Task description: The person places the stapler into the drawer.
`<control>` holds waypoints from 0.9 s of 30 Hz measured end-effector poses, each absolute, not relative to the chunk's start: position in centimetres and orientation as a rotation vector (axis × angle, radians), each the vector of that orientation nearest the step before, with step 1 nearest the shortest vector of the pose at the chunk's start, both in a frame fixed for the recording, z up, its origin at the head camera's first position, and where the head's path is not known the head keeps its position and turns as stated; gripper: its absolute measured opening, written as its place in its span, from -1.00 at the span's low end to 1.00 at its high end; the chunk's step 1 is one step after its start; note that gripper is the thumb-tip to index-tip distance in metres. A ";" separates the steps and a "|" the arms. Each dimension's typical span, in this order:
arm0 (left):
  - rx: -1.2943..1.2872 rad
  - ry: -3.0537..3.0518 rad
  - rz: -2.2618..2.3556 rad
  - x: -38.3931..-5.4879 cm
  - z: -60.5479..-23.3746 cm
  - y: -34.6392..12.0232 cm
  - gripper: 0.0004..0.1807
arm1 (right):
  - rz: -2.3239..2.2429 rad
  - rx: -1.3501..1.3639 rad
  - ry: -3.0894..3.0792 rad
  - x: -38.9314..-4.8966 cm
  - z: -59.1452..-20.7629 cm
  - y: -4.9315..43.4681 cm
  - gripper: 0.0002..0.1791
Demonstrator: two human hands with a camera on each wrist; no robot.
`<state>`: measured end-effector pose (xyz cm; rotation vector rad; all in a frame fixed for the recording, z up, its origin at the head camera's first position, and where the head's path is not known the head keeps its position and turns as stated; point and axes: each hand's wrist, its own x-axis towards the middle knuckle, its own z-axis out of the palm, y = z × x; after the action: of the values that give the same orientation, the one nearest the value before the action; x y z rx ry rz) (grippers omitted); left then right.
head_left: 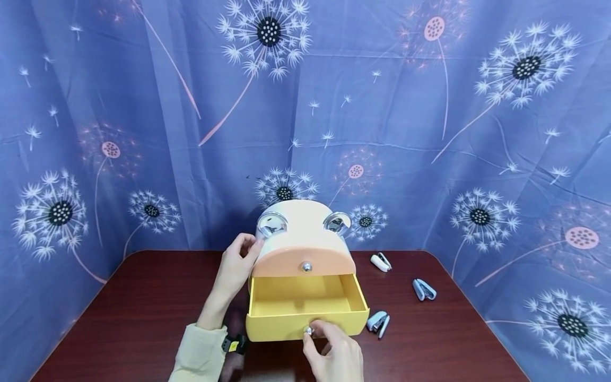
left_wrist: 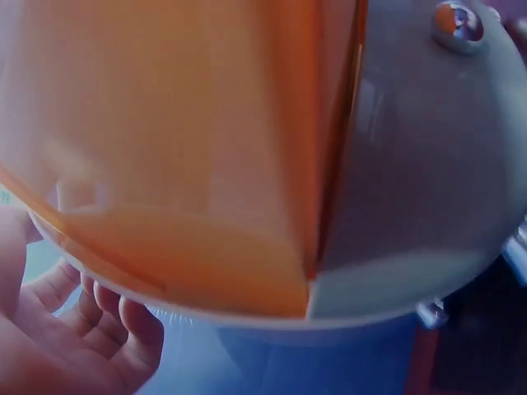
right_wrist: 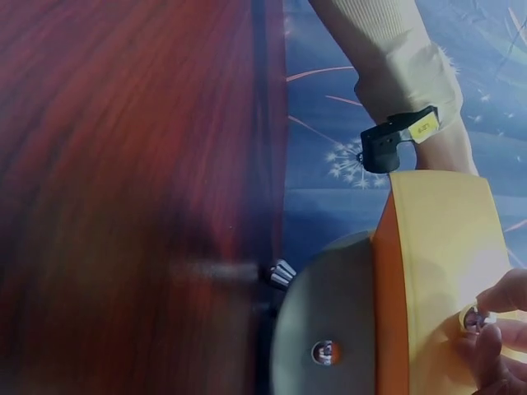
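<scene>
Head view shows the right hand (head_left: pixel 338 354) pinching the round silver knob (head_left: pixel 307 330) of a yellow rectangular drawer (head_left: pixel 272 327), extended from a white-and-peach dome-topped cabinet (head_left: pixel 305 231) on the dark reddish-brown wooden bench (head_left: pixel 129 318); the left hand (head_left: pixel 233 269), fingers loosely bent, touches the cabinet's left side.

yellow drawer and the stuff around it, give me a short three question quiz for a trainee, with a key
1. Multiple choice: which part of the yellow drawer does the right hand pinch?
A) the side wall
B) the knob
C) the back wall

2. Count: how many mini staplers lie on the table, right of the cabinet in the head view?

3. True or false: the left hand holds a mini stapler.

Key
1. B
2. Three
3. False; it is at the cabinet's left side.
</scene>
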<state>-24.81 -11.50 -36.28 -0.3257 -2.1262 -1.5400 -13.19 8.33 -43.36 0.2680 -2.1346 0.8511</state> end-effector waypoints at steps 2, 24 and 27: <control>-0.332 -2.127 -1.545 -24.9 -36.3 -11.6 -0.84 | 0.838 0.278 -2.126 -13.1 -43.3 8.4 -0.74; -0.390 -2.158 -1.534 -27.6 -39.1 -12.8 -0.73 | 0.853 0.288 -2.117 -11.8 -43.8 8.9 -0.71; -0.409 -2.162 -1.534 -27.7 -39.0 -12.7 -0.73 | 0.830 0.264 -2.115 -11.6 -43.8 8.9 -0.70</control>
<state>-27.72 -12.74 -39.03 -0.4086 -2.1619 -1.5342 -11.57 8.90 -43.85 0.2644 -2.1152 0.8300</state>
